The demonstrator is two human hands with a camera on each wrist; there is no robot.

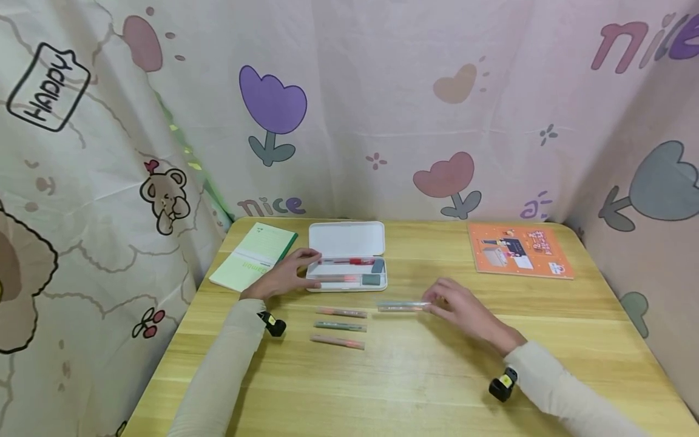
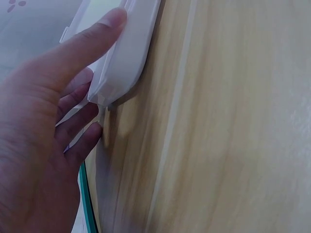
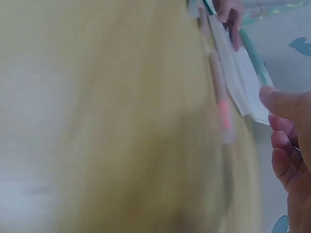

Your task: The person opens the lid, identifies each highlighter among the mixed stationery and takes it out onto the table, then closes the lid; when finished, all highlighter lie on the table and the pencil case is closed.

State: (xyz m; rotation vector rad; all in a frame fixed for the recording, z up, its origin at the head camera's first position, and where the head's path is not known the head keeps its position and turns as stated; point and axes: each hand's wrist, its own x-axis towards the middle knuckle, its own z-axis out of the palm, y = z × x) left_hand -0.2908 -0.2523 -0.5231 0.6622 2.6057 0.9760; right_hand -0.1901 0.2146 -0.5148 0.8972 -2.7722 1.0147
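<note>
A white pencil case (image 1: 346, 240) lies with its lid tipped back. Inside it are a red pen (image 1: 360, 261), a pink-ended pen (image 1: 341, 278) and a grey-green block (image 1: 371, 279). My left hand (image 1: 286, 273) holds the case's left end, thumb along the front wall (image 2: 129, 63) and fingers round the end. To the right of the case, my right hand (image 1: 459, 309) pinches a slim green pen (image 3: 255, 56) by its end. An orange-tipped pen (image 1: 417, 308) overlaps it in the head view. In front of the case lie pens with pink (image 1: 341, 312), green (image 1: 340, 326) and coral (image 1: 337, 342) colouring.
A green-spined notebook (image 1: 248, 249) is at the back left, partly behind my left hand. An orange booklet (image 1: 519, 250) lies at the back right of the wooden table (image 1: 415, 388). A patterned curtain (image 1: 360, 91) hangs along the back and sides.
</note>
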